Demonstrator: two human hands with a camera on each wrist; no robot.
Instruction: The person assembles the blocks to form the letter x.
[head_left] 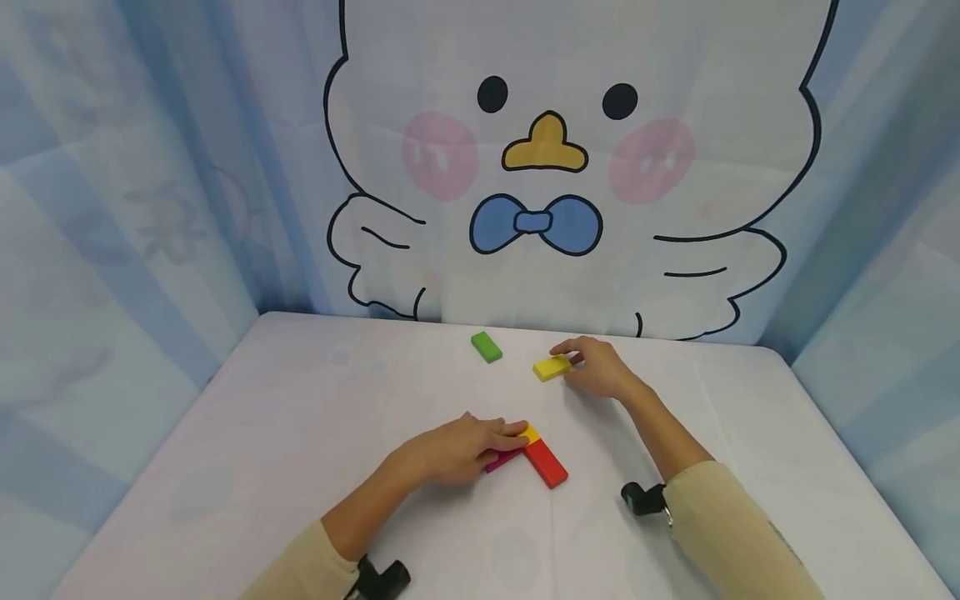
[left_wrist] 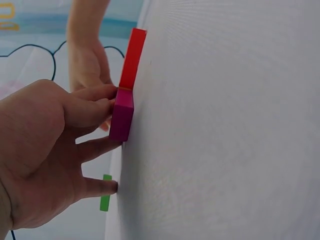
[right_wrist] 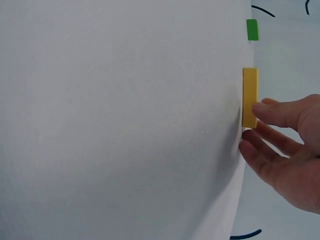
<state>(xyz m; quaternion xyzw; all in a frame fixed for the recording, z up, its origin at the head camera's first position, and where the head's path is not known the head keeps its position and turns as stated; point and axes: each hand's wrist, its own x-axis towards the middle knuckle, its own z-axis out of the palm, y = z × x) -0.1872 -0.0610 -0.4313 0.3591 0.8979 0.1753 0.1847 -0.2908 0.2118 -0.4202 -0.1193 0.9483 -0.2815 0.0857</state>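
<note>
My left hand reaches down to the table and holds a purple block, with thumb and fingertips around it. Its fingers partly hide an orange-yellow block in the head view. A red block lies at an angle, its end meeting the orange-yellow and purple ones. Farther back, my right hand pinches one end of a yellow block between thumb and fingers. In the right wrist view, the thumb presses on the near face of this yellow block, low over the table.
A green block lies near the back of the white-covered table, left of the yellow one. Behind the table hangs a curtain with a cartoon bird. Dark wrist cameras stick out from both sleeves.
</note>
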